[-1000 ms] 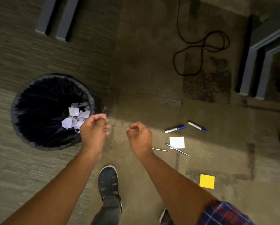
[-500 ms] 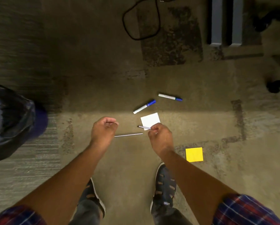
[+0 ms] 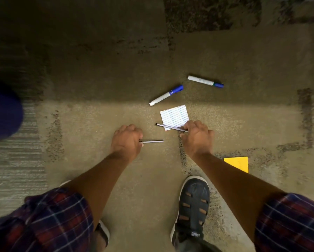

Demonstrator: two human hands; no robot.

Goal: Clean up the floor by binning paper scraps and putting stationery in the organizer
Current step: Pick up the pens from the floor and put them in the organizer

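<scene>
The left hand (image 3: 126,140) pinches a thin silver pen (image 3: 152,141) and the right hand (image 3: 198,137) another slim silver pen (image 3: 170,127) lying across a printed white card (image 3: 174,116), with two blue-capped white markers (image 3: 166,95) on the carpet (image 3: 98,70) at twelve and one o'clock.

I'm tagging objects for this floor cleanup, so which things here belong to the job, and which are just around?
Part of the job:
- thin pen in the left hand grip
- thin pen at the right hand
- two blue-capped markers
- white printed paper
- yellow sticky note

Just around:
- sandal
- carpet
</scene>
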